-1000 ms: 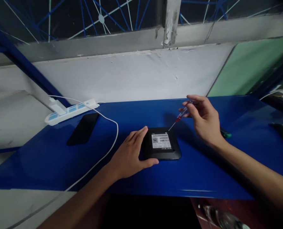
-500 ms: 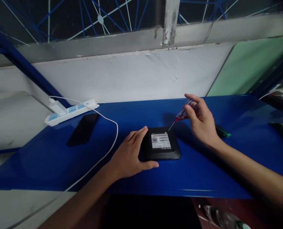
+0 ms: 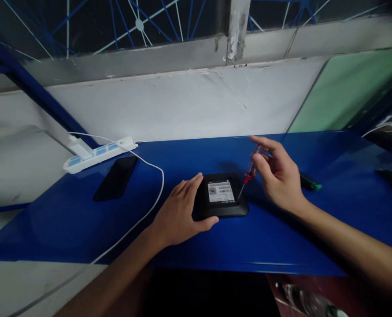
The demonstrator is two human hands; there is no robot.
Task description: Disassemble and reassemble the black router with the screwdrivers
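A flat black square device (image 3: 225, 210) lies on the blue table, its white printed label (image 3: 221, 192) with a QR code facing up. My left hand (image 3: 179, 215) holds it at the left, fingers along that side and thumb by the front edge. In my right hand (image 3: 278, 176) is a screwdriver (image 3: 249, 171) with a clear handle and red collar, gripped between thumb and fingers, the index finger raised near the handle's top. Its thin shaft slants down to the device's front right area, near the label's corner. Whether the tip sits in a screw is too small to tell.
A black phone (image 3: 116, 178) lies at the left beside a white power strip (image 3: 100, 154) with a plugged-in charger. A white cable (image 3: 161, 176) loops across the table. A dark green-ended tool (image 3: 310, 181) lies behind my right wrist. Below the table edge is a clear bottle (image 3: 311, 301).
The screwdriver tip has moved from the device's far right corner to its near right corner, and the handle stands more upright. My left hand stays at the device.
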